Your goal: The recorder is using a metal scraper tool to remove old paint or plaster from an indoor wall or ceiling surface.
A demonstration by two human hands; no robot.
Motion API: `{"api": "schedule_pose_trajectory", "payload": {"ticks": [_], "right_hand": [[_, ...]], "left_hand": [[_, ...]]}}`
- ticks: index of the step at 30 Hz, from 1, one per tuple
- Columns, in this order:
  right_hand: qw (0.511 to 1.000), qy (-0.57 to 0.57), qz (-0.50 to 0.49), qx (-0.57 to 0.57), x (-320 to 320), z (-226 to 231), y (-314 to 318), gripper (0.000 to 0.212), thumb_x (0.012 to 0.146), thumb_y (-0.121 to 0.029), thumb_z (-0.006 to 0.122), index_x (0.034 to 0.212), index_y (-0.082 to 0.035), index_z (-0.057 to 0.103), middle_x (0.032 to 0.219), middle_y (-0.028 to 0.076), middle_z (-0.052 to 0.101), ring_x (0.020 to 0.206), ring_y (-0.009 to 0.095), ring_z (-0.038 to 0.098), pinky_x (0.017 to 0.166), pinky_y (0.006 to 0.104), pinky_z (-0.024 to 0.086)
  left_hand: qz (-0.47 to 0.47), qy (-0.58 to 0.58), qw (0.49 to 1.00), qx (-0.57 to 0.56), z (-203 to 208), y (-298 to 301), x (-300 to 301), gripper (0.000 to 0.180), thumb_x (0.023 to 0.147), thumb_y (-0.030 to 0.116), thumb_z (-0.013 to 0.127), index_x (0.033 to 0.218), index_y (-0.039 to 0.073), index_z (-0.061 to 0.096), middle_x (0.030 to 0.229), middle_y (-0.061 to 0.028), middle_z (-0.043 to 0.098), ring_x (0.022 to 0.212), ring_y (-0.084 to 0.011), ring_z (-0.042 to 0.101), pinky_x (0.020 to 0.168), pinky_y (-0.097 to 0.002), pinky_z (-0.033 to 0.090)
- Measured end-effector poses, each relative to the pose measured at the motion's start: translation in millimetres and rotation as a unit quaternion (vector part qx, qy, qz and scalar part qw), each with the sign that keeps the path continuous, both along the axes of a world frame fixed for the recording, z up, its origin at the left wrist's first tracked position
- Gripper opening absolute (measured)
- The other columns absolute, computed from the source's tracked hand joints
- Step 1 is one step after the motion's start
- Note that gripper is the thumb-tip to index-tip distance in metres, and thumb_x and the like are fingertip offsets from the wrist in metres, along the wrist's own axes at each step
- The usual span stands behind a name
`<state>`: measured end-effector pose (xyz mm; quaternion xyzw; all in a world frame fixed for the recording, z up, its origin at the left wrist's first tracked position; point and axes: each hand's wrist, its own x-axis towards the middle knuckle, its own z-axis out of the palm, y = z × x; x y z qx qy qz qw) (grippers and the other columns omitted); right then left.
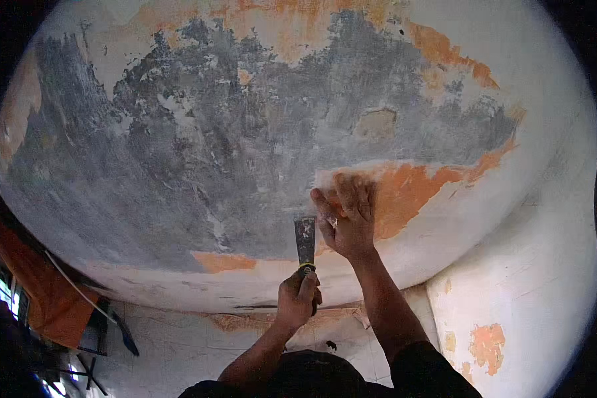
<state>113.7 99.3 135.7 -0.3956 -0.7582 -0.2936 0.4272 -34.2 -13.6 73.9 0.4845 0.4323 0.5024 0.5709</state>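
My left hand (298, 298) is closed round the handle of a putty knife (305, 240), whose dark, plaster-flecked blade points up against the lower part of the grey area. Up and to the right, my right hand (347, 215) reaches to an orange patch (408, 196) of old paint, its fingers stretched out and slightly blurred. A small whitish fleck shows near the thumb. Bare grey plaster (245, 146) covers most of the large surface before me, ringed by ragged white and orange paint. I cannot tell whether the right fingertips press on the surface.
Whitish paint (504, 212) continues on the right, and the lower right wall has a smaller peeled orange patch (487, 348). At lower left hangs an orange-brown cloth (40, 292), with a thin pale rod (79, 288) beside it. A shallow chipped patch (377, 124) marks the grey plaster.
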Motion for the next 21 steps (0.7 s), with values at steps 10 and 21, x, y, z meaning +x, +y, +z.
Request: {"api": "schedule_pose_trajectory", "payload": {"ticks": [10, 21], "right_hand": [[0.999, -0.002, 0.042, -0.019, 6.6, -5.5, 2.0, 0.038, 0.09, -0.027, 0.053, 0.128, -0.027, 0.059, 0.148, 0.008, 0.036, 0.138, 0.034, 0.027, 0.112, 0.0557, 0.014], [0.998, 0.014, 0.052, -0.022, 7.6, 1.0, 1.6, 0.039, 0.092, -0.028, 0.049, 0.13, -0.025, 0.058, 0.148, 0.008, 0.037, 0.138, 0.033, 0.028, 0.113, 0.0544, 0.013]], "left_hand": [[0.038, -0.004, 0.999, 0.015, 14.2, 2.4, 10.3, 0.035, 0.099, 0.031, 0.045, 0.082, 0.002, 0.05, 0.056, -0.0035, 0.05, 0.048, -0.0114, 0.051, 0.046, -0.0294, 0.039], [0.023, -0.035, 0.999, -0.015, 21.9, 3.9, 10.9, 0.037, 0.099, 0.035, 0.046, 0.082, 0.002, 0.049, 0.059, -0.0039, 0.051, 0.049, -0.0116, 0.051, 0.047, -0.0291, 0.04]]}}
